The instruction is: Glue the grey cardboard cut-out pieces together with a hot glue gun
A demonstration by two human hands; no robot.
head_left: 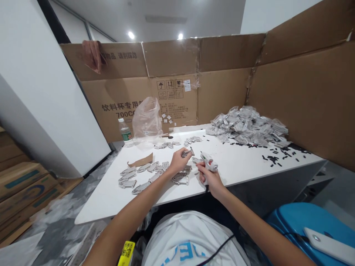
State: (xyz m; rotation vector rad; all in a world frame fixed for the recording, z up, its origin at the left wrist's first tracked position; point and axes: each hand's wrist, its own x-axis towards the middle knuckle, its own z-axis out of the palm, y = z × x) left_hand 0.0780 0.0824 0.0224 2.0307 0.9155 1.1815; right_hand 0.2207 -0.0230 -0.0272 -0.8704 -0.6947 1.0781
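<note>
My right hand (208, 176) is wrapped round the grip of a white glue gun (208, 161), which has a red spot on its side and a nozzle angled up and left. Pinched in the fingers of my left hand (179, 161) is a small grey plastic part (190, 152), held above the table close to the nozzle. Whether the two touch I cannot tell. Below and left of my hands lie several grey parts (127, 183) of the same look, some partly hidden by my left forearm.
A heap of bagged grey parts (246, 125) stands at the back right of the white table (105, 201), with small black pieces (273, 159) scattered before it. A bottle (126, 133), a plastic bag (147, 120) and a cardboard scrap (141, 161) are at the left. Cardboard walls (224, 85) enclose the back.
</note>
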